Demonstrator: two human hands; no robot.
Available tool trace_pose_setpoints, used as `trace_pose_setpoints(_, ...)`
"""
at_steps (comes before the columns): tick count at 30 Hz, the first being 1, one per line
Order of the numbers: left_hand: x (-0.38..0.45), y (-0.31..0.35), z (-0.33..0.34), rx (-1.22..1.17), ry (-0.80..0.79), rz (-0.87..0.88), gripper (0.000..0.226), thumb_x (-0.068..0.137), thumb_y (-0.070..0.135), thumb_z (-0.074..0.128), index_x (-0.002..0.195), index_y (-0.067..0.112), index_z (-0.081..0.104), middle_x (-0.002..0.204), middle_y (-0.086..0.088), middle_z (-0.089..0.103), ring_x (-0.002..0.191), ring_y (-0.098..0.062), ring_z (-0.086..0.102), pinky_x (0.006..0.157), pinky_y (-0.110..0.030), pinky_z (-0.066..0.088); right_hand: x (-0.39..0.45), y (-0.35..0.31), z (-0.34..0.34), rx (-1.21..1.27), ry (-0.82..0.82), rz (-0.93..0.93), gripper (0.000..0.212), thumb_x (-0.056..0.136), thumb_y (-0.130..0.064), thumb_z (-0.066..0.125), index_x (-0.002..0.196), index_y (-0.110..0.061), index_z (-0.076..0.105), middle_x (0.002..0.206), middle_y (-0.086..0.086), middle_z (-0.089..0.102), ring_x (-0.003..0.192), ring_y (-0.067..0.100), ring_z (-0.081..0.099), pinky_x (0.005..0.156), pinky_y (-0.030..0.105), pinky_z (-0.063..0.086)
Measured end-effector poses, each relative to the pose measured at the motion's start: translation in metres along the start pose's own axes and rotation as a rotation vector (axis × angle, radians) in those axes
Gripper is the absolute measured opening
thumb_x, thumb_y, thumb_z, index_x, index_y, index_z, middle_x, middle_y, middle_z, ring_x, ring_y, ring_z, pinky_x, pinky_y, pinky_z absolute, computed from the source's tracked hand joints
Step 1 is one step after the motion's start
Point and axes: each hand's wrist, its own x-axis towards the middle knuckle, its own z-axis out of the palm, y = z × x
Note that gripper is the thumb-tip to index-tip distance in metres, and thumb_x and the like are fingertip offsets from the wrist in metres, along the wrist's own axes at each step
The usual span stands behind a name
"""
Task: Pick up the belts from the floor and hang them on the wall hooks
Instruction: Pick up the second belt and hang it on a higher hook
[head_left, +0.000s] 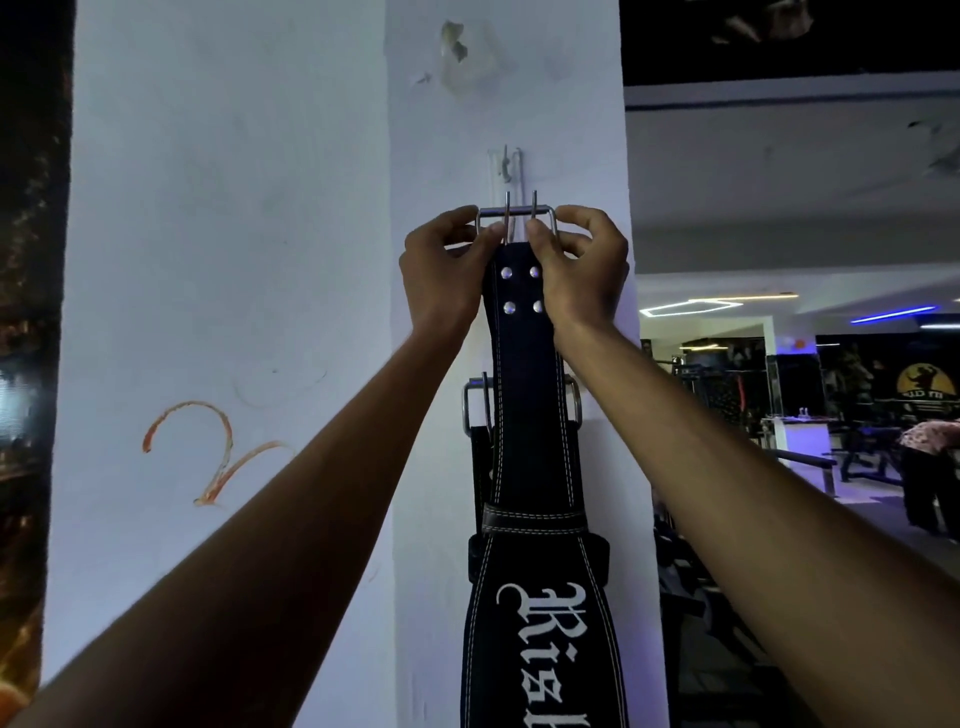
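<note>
A black leather lifting belt (527, 415) with white stitching and white gothic lettering hangs down against a white pillar. Its metal buckle (517, 212) is raised just below a small metal wall hook (506, 165). My left hand (441, 270) pinches the buckle's left side and my right hand (582, 265) pinches its right side. Both buckle prongs point upward. Behind this belt, a second black belt's buckle (470, 405) shows lower on the pillar; what it hangs from is hidden.
The white pillar (260, 260) has an orange scribble at lower left and a patch of chipped plaster above the hook. To the right a dim gym room opens with benches, blue lights and a person bending over far off.
</note>
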Motion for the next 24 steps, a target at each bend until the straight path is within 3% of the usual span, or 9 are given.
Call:
trace_pose_setpoints(6, 0.004, -0.008, 0.004, 0.018, -0.018, 0.01, 0.052, 0.079, 0.036, 0.08, 0.125, 0.012, 0.07, 0.106, -0.002, 0.076, 0.092, -0.02, 0.077, 0.09, -0.047, 0.061, 0.005, 0.007, 0.006, -0.012, 0.003, 0.009, 0.029, 0.084, -0.028, 0.074, 0.11, -0.019, 0.063, 0.084, -0.003, 0.073, 0.065, 0.007, 0.067, 0.066, 0.025, 0.054)
trace_pose_setpoints(9, 0.006, -0.009, 0.004, 0.044, -0.063, 0.019, 0.058, 0.082, 0.036, 0.081, 0.132, 0.012, 0.066, 0.103, 0.01, 0.073, 0.09, -0.002, 0.074, 0.093, -0.025, 0.058, 0.006, 0.007, 0.009, -0.012, 0.008, 0.011, 0.028, 0.084, -0.029, 0.074, 0.107, -0.021, 0.061, 0.082, -0.004, 0.072, 0.066, 0.006, 0.067, 0.072, 0.031, 0.057)
trace_pose_setpoints(12, 0.012, -0.01, 0.006, 0.057, -0.07, 0.021, 0.054, 0.084, 0.033, 0.08, 0.131, 0.009, 0.066, 0.107, 0.013, 0.071, 0.084, 0.018, 0.064, 0.083, -0.002, 0.047, 0.009, 0.007, 0.013, -0.017, 0.013, 0.026, 0.026, 0.083, -0.03, 0.074, 0.104, -0.023, 0.061, 0.081, -0.005, 0.071, 0.073, 0.011, 0.069, 0.081, 0.039, 0.058)
trace_pose_setpoints(16, 0.012, -0.006, 0.01, 0.013, -0.042, -0.027, 0.047, 0.084, 0.03, 0.08, 0.123, 0.007, 0.07, 0.124, 0.001, 0.072, 0.112, -0.006, 0.066, 0.1, -0.021, 0.048, 0.013, 0.006, 0.012, -0.014, -0.004, 0.051, 0.029, 0.083, -0.029, 0.075, 0.107, -0.019, 0.062, 0.086, 0.001, 0.073, 0.069, 0.011, 0.069, 0.077, 0.038, 0.06)
trace_pose_setpoints(20, 0.011, -0.01, 0.011, -0.077, -0.059, -0.098, 0.043, 0.079, 0.029, 0.082, 0.116, 0.008, 0.074, 0.083, 0.005, 0.076, 0.083, -0.008, 0.07, 0.097, -0.036, 0.056, 0.013, 0.009, 0.009, 0.005, -0.016, 0.076, 0.03, 0.081, -0.029, 0.076, 0.105, -0.018, 0.062, 0.084, 0.004, 0.074, 0.067, 0.014, 0.07, 0.069, 0.036, 0.06)
trace_pose_setpoints(22, 0.008, -0.013, 0.011, -0.117, -0.057, -0.12, 0.034, 0.078, 0.027, 0.082, 0.106, 0.009, 0.078, 0.085, 0.002, 0.078, 0.087, -0.01, 0.071, 0.102, -0.045, 0.056, 0.011, 0.011, 0.008, 0.008, -0.016, 0.089, 0.029, 0.079, -0.029, 0.077, 0.102, -0.019, 0.062, 0.083, 0.005, 0.074, 0.067, 0.016, 0.07, 0.07, 0.037, 0.06)
trace_pose_setpoints(24, 0.003, -0.015, 0.011, -0.141, -0.039, -0.148, 0.035, 0.076, 0.028, 0.082, 0.105, 0.009, 0.079, 0.102, -0.008, 0.08, 0.1, -0.018, 0.074, 0.104, -0.047, 0.054, 0.009, 0.013, 0.008, 0.008, -0.023, 0.102, 0.028, 0.077, -0.03, 0.078, 0.099, -0.021, 0.061, 0.082, 0.005, 0.074, 0.067, 0.017, 0.071, 0.07, 0.039, 0.061)
